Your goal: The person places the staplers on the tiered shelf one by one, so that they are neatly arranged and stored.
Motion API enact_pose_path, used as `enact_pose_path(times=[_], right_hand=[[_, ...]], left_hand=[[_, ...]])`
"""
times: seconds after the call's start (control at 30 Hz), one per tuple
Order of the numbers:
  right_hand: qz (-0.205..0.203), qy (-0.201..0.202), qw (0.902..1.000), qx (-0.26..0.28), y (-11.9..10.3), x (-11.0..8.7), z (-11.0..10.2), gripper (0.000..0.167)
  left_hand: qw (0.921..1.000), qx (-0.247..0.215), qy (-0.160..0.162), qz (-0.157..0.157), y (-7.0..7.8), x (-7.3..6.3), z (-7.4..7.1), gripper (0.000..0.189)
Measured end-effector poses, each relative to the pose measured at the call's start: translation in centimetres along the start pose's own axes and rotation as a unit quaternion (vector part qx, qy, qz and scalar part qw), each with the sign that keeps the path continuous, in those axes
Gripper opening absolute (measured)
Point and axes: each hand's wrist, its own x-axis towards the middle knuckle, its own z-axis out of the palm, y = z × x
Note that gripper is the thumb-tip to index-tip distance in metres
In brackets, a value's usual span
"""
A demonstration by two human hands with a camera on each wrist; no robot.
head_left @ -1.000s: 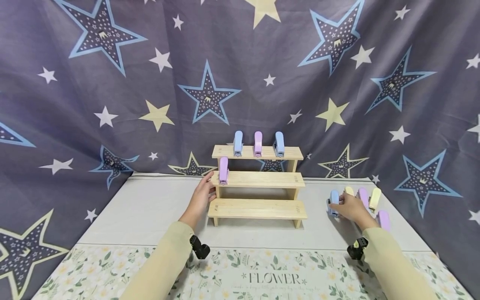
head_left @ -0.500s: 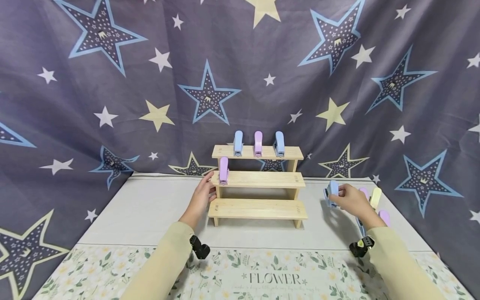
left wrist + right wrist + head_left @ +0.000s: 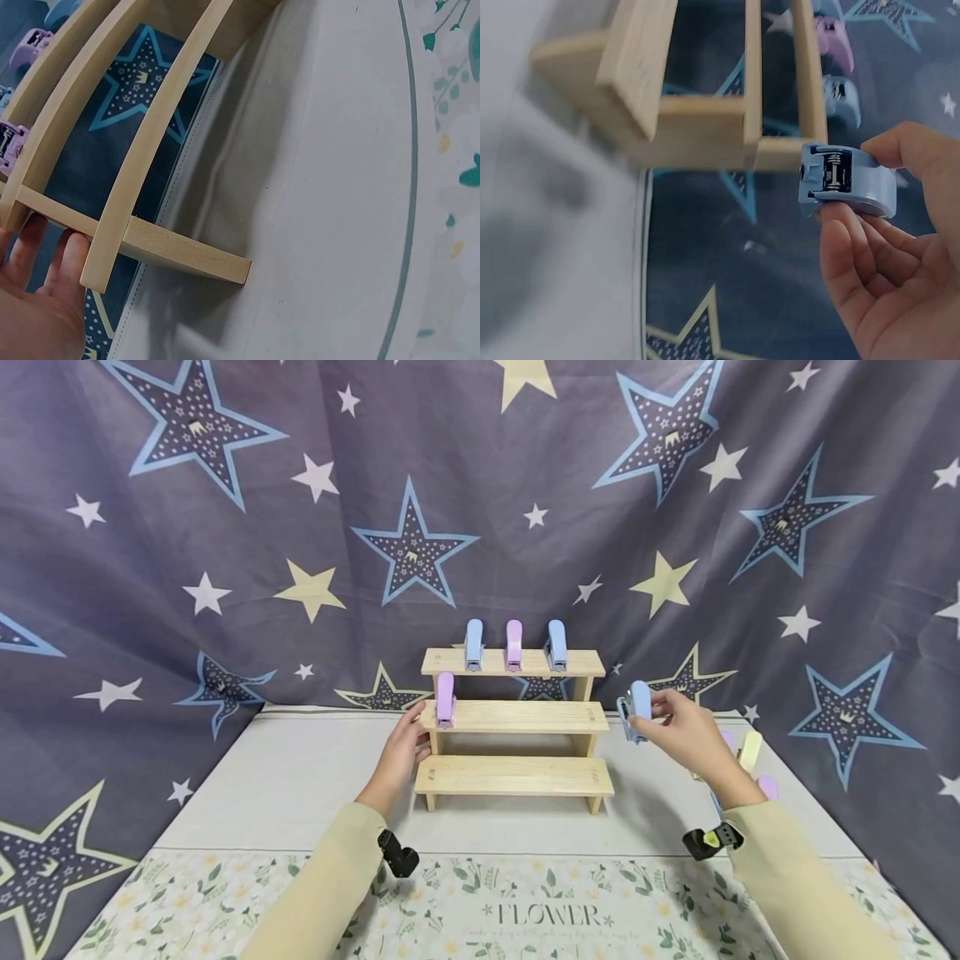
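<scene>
My right hand (image 3: 686, 731) pinches a blue mini stapler (image 3: 637, 710) in the air, right of a three-tier wooden shelf (image 3: 517, 777). In the right wrist view the stapler's (image 3: 847, 180) metal spring part shows between thumb and fingers. My left hand (image 3: 401, 756) touches the shelf's left end at the middle tier, with fairly straight fingers against the side board, as the left wrist view shows. A purple stapler (image 3: 446, 699) stands at the left of the middle tier. On the top tier stand a blue stapler (image 3: 473, 645), a purple one (image 3: 513, 645) and another blue one (image 3: 556, 645).
More staplers stand on the table at the right, partly hidden by my right forearm, among them a yellow stapler (image 3: 749, 752) and a purple stapler (image 3: 768, 787). A flowered cloth (image 3: 555, 893) covers the table's front. A star-patterned curtain (image 3: 285, 510) hangs behind.
My right hand has lifted the blue stapler off the table and carried it up and left toward the shelf. My left hand stays at the shelf's left end.
</scene>
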Motion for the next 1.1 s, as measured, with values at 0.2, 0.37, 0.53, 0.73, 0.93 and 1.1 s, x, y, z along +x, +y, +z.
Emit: enact_pose_path(times=[0.2, 0.37, 0.53, 0.73, 0.93, 1.1], right_hand=[[-0.033, 0.0, 0.9994, 0.011, -1.9, 0.8, 1.5, 0.045], [-0.033, -0.024, 0.9987, 0.03, -3.6, 1.6, 3.2, 0.046], [-0.028, -0.042, 0.9976, 0.049, -5.5, 2.3, 5.3, 0.047], [-0.022, -0.052, 0.9952, 0.08, -7.7, 3.3, 7.9, 0.044], [-0.017, -0.058, 0.9911, 0.119, -9.2, 4.4, 10.5, 0.045], [-0.007, -0.061, 0.9881, 0.141, -10.1, 5.3, 12.5, 0.046]], left_hand=[[1.0, 0.0, 0.001, 0.0, 0.1, 0.0, 0.0, 0.055], [1.0, -0.009, -0.002, 0.005, 0.3, -0.1, 0.1, 0.055], [1.0, -0.008, 0.002, 0.0, 0.3, -0.1, 0.2, 0.055], [1.0, -0.001, 0.005, -0.003, 0.1, -0.1, 0.1, 0.056], [1.0, 0.001, 0.005, -0.001, 0.1, -0.1, 0.1, 0.056], [1.0, -0.002, 0.008, 0.003, 0.0, -0.1, 0.1, 0.054]])
